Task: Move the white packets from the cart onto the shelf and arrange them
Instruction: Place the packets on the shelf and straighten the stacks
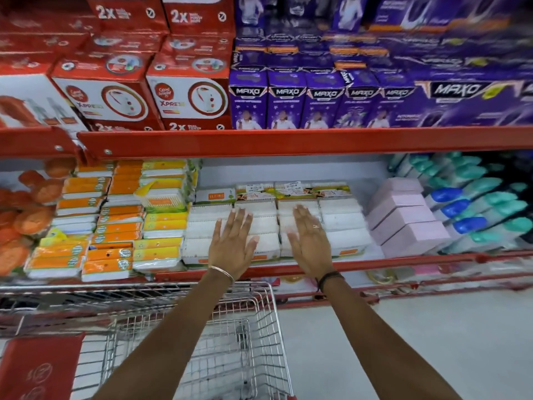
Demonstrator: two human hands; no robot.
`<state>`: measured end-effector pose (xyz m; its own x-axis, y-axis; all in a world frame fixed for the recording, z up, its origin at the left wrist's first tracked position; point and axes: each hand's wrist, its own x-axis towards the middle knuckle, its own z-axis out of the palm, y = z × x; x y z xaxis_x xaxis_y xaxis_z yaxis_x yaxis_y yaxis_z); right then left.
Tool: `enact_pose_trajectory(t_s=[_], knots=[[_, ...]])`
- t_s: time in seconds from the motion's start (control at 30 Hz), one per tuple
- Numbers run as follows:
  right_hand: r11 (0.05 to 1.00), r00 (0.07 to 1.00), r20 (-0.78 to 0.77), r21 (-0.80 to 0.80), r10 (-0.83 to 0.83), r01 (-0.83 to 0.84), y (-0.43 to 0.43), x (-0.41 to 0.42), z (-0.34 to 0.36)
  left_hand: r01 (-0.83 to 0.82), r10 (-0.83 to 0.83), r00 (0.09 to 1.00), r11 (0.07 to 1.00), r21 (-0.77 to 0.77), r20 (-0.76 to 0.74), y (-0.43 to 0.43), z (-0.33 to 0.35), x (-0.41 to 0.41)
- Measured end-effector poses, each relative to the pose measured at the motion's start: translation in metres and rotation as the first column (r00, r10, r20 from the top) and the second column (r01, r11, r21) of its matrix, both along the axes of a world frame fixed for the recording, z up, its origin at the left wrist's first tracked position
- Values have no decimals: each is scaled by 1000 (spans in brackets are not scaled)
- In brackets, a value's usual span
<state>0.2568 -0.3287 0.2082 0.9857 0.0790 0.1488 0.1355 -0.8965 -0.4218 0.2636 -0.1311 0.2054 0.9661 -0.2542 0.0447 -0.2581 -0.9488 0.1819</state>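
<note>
White packets (340,223): roughly four columns, count blurred, stacked at shelf (288,262) front edge. Left hand (233,243), right hand (310,241): two, flat, fingers spread, pressing stacks. Cart (259,327) below: one.

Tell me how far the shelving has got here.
Mostly done: white packets fill rows on the red metal shelf, and the visible part of the wire cart holds none. Left hand and right hand lie open on them, holding nothing. Only tidying seems left.
</note>
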Motion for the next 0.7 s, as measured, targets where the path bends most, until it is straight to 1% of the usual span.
enact_pose_trajectory(t_s=[0.07,0.13,0.23,0.37,0.43,0.53,0.7], knots=[[996,995,48,3,-90,90,-28,-2,2,71,-72,997,997,-34,-2,-27,6,-4],[989,988,55,-17,-145,146,-55,-1,2,149,-150,989,987,-67,-13,-59,9,-6],[985,988,29,-79,-153,155,-83,3,-2,210,-213,977,975,-75,-31,-103,5,-2],[979,994,-6,-172,-112,109,-95,7,-10,184,-188,980,982,-51,-71,-132,-4,6],[974,995,-16,-206,-102,97,-96,8,-12,164,-165,984,986,-18,-65,-135,-8,9],[974,995,-30,-209,-97,88,-99,9,-16,175,-174,984,984,22,-46,-136,-10,9],[978,995,-35,-193,-91,83,-101,10,-16,177,-176,984,984,16,-33,-135,-10,10]])
